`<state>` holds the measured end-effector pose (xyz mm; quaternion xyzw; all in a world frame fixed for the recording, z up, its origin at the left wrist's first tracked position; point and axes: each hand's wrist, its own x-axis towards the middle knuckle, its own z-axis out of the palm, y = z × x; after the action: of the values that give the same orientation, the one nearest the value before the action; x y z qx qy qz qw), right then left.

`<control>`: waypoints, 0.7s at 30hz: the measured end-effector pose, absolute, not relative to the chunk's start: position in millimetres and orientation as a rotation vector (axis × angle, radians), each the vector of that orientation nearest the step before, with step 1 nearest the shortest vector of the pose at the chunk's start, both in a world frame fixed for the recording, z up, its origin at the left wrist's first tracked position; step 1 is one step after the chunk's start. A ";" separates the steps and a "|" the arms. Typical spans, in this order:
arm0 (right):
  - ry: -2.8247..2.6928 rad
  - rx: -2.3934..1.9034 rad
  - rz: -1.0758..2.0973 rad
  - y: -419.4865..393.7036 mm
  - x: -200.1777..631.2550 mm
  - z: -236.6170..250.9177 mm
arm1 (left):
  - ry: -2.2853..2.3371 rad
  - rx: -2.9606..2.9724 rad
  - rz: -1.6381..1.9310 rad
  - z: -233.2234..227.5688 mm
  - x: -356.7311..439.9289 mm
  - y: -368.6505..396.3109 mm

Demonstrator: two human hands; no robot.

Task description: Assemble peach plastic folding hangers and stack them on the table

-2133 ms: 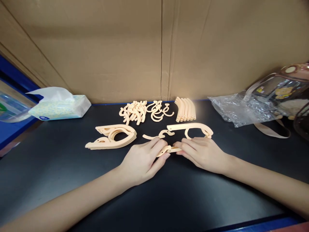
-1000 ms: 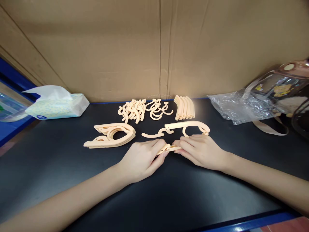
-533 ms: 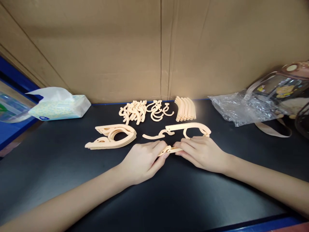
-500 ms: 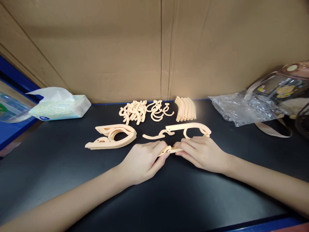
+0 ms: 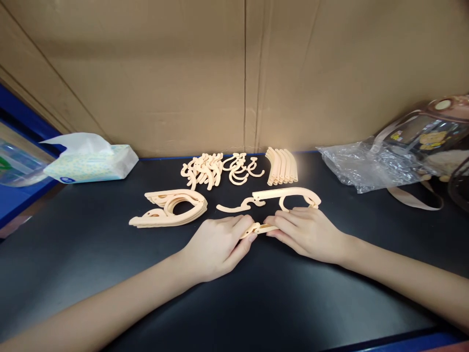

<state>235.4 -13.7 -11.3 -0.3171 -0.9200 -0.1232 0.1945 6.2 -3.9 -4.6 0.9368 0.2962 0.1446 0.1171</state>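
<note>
My right hand (image 5: pixel 311 235) is closed round a partly assembled folding clothes hanger (image 5: pixel 293 191) in pale peach plastic. Its curved arm and round hook show beyond the knuckles, while its other arm points left from under the fingers. My left hand (image 5: pixel 216 250) pinches a small peach hanger piece (image 5: pixel 247 231) between thumb and fingers, where it meets the end of that arm. Most of this piece is hidden in the hand. Just beyond both hands lies a loose curved piece (image 5: pixel 234 208). A stack of folded hangers (image 5: pixel 192 215) rests to the left.
Along the back of the black table (image 5: pixel 234 313) are piled small curved pieces (image 5: pixel 207 168), hooks (image 5: pixel 239 177) and a row of hanger arms (image 5: pixel 282 166). A tissue pack (image 5: pixel 95 164) stands left. Clear plastic wrapping (image 5: pixel 366 164) and a transparent bag (image 5: pixel 428 132) lie right.
Both hands hold the same pieces in nearly the same place. The whole view has shifted very slightly; nothing else visibly differs.
</note>
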 end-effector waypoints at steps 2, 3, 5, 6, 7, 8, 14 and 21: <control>-2.577 -0.884 -0.349 -14.0 235.5 -11.6 | 0.870 2.740 0.422 -4.0 6.1 -3.7; -2.576 -0.880 -0.352 -14.1 235.5 -11.6 | 0.872 2.739 0.418 -3.8 6.2 -3.7; -2.574 -0.875 -0.355 -14.2 235.4 -11.4 | 0.877 2.738 0.412 -3.1 6.4 -3.9; -2.574 -0.876 -0.356 -14.2 235.4 -11.2 | 0.876 2.736 0.409 -2.7 6.5 -4.1; -2.573 -0.878 -0.355 -14.2 235.3 -10.9 | 0.874 2.734 0.407 -2.3 6.7 -4.2; -2.573 -0.879 -0.353 -14.1 235.3 -10.7 | 0.874 2.732 0.407 -2.0 6.8 -4.4; -2.573 -0.872 -0.347 -13.7 235.1 -10.9 | 0.878 2.731 0.409 -1.4 7.4 -4.4; -2.563 -0.859 -0.375 -13.5 235.4 -12.1 | 0.889 2.737 0.403 -0.8 7.6 -4.4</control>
<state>235.4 -13.5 -12.1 -0.3080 -0.9193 -0.1344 0.2048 7.6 -4.4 -0.8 0.9354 0.3037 0.1379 0.1177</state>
